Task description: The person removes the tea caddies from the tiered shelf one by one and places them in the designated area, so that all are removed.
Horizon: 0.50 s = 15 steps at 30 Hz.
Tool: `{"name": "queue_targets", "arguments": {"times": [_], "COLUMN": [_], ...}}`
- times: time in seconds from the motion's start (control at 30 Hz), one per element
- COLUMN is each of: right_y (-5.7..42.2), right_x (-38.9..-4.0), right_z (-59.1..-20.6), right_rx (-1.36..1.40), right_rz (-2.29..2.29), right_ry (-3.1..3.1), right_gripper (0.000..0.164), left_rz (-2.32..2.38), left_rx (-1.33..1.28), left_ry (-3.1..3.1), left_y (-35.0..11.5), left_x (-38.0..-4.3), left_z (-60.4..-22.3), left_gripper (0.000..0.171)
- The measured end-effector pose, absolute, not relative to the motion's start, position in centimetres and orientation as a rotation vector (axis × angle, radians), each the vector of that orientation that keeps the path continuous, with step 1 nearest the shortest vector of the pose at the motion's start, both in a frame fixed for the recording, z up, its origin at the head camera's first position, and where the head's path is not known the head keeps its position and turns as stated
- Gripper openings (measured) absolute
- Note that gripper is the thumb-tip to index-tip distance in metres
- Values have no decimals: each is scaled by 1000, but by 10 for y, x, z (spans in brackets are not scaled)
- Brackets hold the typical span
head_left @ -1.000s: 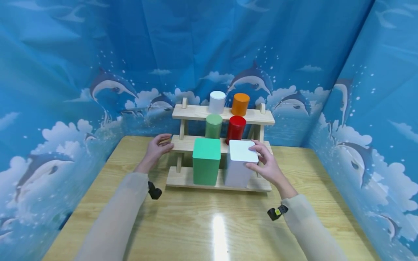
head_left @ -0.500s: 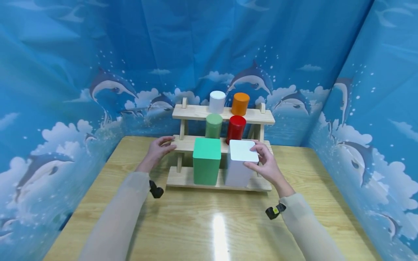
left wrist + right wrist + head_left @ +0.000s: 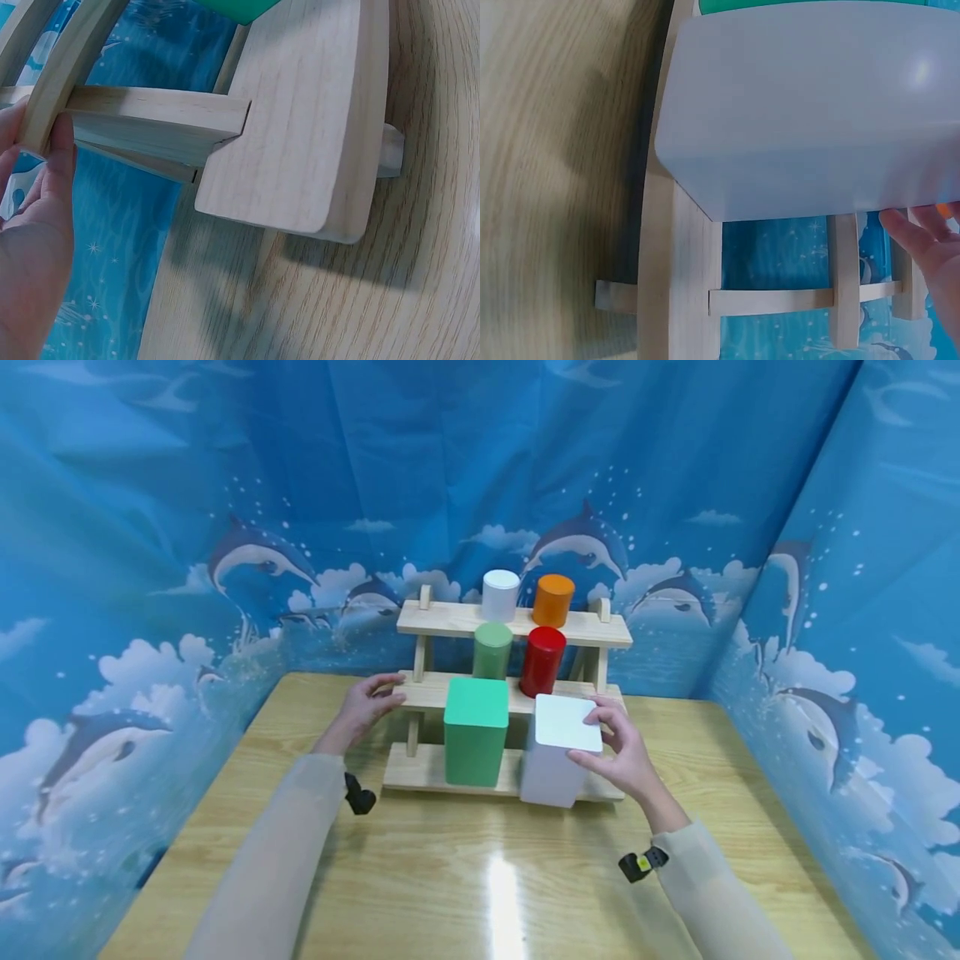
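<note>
A white square-sided box point(image 3: 551, 772) leans slightly at the right of the lowest shelf, its bottom edge out over the shelf's front. My right hand point(image 3: 622, 752) grips it near the top right, thumb toward the front and fingers at the back. In the right wrist view the box point(image 3: 810, 112) fills the upper part, and fingertips point(image 3: 900, 225) lie against its side. With my left hand point(image 3: 360, 710) I pinch the left end of the middle plank of a three-tier wooden display stand point(image 3: 423, 768); the left wrist view shows thumb and fingers round that plank end point(image 3: 64, 82).
A green box point(image 3: 475, 743) stands left of the white one. Behind, a pale green cylinder point(image 3: 491, 656) and a red cylinder point(image 3: 542, 664) occupy the middle shelf. White point(image 3: 499, 597) and orange point(image 3: 552, 602) cylinders top the stand. A dolphin-print curtain point(image 3: 375, 485) encloses the wooden table point(image 3: 420, 877).
The white box has come forward and slightly right in my right hand, tilting from upright, its bottom now past the shelf's front edge. The left hand has shifted slightly right onto the plank end.
</note>
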State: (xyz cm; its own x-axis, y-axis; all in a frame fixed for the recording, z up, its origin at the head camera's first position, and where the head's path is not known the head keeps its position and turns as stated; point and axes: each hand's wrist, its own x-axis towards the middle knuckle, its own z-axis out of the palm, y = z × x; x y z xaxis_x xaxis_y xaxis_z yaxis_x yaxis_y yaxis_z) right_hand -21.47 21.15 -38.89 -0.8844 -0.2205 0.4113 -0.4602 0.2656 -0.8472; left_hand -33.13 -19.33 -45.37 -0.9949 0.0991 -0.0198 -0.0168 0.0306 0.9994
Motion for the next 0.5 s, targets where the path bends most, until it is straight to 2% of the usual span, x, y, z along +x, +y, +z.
{"name": "queue_targets", "arguments": {"times": [0.5], "right_y": [226], "right_x": [-187], "right_z": [-401], "right_rx": [755], "right_rz": [1626], "right_ry": [-2221], "right_gripper": [44], "left_rz": [2072], "left_rx": [132], "left_ry": [2243], "left_y": [-193], "left_x": [-331], "left_z": [-454], "left_gripper": [44]}}
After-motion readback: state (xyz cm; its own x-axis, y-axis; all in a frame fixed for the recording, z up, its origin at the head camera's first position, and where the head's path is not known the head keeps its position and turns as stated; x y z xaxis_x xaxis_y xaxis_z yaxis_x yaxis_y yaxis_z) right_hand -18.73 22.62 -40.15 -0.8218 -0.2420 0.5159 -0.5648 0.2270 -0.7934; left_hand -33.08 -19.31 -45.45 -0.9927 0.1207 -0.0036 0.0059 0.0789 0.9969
